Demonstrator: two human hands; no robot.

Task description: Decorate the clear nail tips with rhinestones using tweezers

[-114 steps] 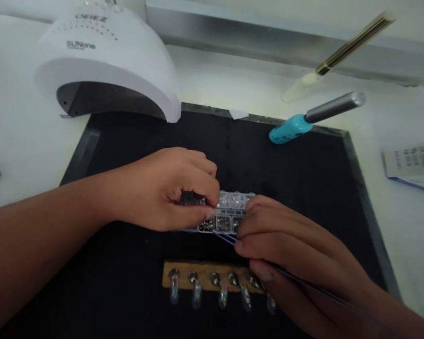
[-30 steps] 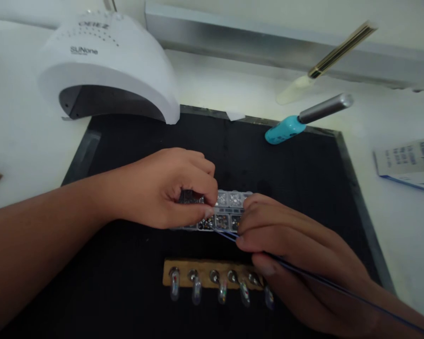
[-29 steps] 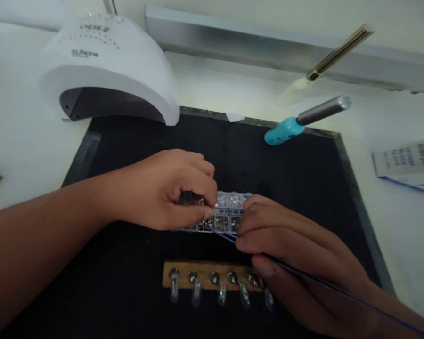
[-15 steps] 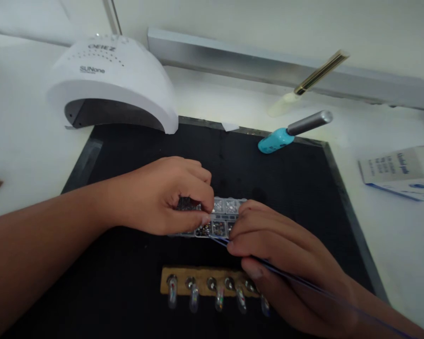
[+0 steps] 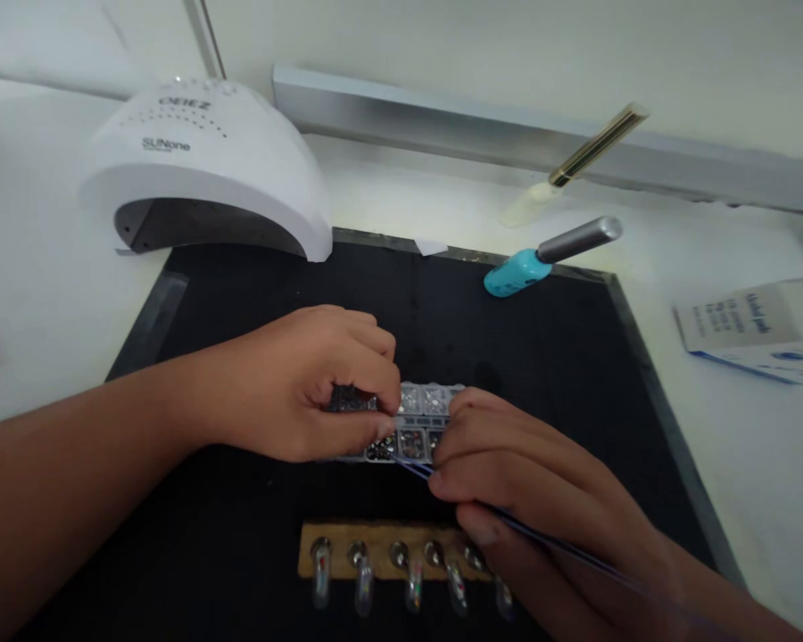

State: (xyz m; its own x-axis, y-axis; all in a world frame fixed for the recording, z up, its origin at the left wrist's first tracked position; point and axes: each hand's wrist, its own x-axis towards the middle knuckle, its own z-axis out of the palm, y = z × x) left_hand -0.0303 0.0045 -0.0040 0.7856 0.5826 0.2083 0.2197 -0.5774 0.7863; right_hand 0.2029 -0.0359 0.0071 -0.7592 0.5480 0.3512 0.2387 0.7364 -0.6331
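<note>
From the head camera we see our left hand (image 5: 294,388) curled over the left end of a small clear box (image 5: 418,423) of gems, fingers clamped on it. Our right hand (image 5: 528,481) pinches a thin blue stick (image 5: 575,557), its tip at the box's front edge. The box lies mid-mat, the hands almost touching across it.

The black mat (image 5: 542,357) leaves open room toward 12 and 1 o'clock; its right edge runs close by our right wrist. At 6 o'clock a wooden strip (image 5: 375,539) holding nail tips lies just beside the right hand.

The white lamp (image 5: 201,169) at 10 o'clock reads "SUNone". A teal bottle (image 5: 549,257) lies at 1 o'clock. The paper box (image 5: 756,330) at 3 o'clock carries print too small to read.

The mat sits on a white table (image 5: 33,285) against a pale wall.
</note>
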